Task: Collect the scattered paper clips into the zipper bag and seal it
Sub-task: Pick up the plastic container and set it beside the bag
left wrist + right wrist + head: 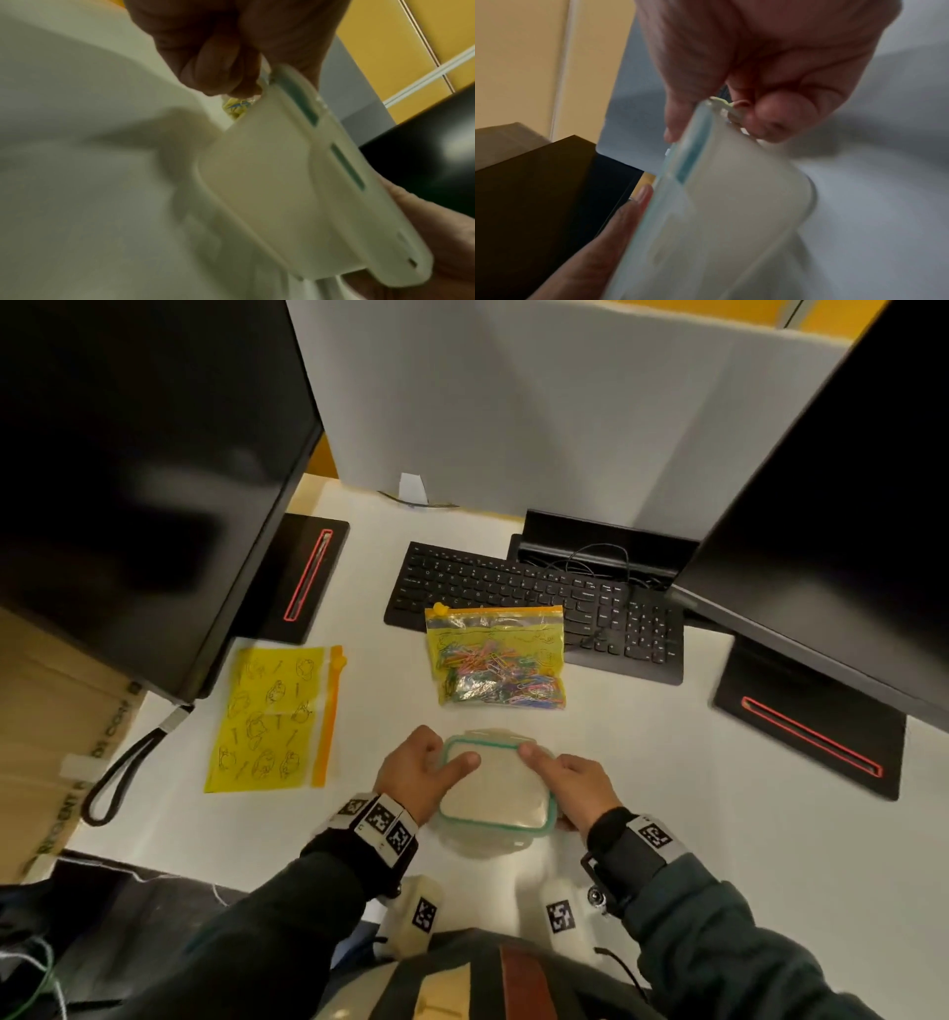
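A yellow zipper bag (495,657) full of coloured paper clips lies flat in front of the keyboard, its slider at the left end of the zip strip. Nearer to me, both hands hold a lidded plastic container (493,788) with a green seal, low over the desk. My left hand (411,767) grips its left side with the thumb on the lid. My right hand (575,783) grips the right side, thumb also on top. The left wrist view shows the container (257,182) blurred, under curled fingers (226,60). In the right wrist view my fingers (770,113) curl under the container's (731,203) edge.
A second yellow zipper bag (272,716) lies flat at the left. A black keyboard (539,598) sits behind the filled bag. Two dark monitors (144,480) with black bases (806,726) flank the white desk (719,814). A looped cable (118,773) hangs at the left edge.
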Motion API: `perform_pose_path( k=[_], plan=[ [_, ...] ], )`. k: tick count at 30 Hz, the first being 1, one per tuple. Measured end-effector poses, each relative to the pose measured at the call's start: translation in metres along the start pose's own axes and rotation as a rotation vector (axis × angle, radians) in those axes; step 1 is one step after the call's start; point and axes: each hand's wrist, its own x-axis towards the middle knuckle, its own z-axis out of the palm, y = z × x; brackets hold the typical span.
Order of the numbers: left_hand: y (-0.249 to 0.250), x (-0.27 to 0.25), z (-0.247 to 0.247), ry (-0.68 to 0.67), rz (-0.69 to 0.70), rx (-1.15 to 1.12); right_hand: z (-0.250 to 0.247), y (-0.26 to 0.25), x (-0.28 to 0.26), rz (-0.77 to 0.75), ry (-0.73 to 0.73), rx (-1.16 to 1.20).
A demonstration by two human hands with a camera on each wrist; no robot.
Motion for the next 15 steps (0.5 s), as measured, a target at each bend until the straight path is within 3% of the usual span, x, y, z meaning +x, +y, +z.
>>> perform_pose_path(
  k=[5, 8, 10, 12, 15],
  plan=[
    [0.011, 0.001, -0.014, 0.010, 0.042, 0.100, -0.001, -0.011, -0.004, -0.175, 0.172, -0.095],
    [0.008, 0.018, -0.044, 0.201, 0.086, 0.226, -0.010, -0.025, -0.014, -0.254, 0.107, 0.082],
    [-0.006, 0.035, -0.069, 0.260, -0.087, 0.458, -0.017, -0.040, -0.019, -0.270, 0.017, 0.226],
    [-0.018, 0.044, -0.086, 0.163, -0.275, 0.697, -0.027, -0.056, -0.024, -0.308, -0.007, 0.313],
    [-0.021, 0.049, -0.093, 0.129, -0.292, 0.761, -0.057, -0.074, -0.026, -0.525, 0.275, 0.319]
  ],
)
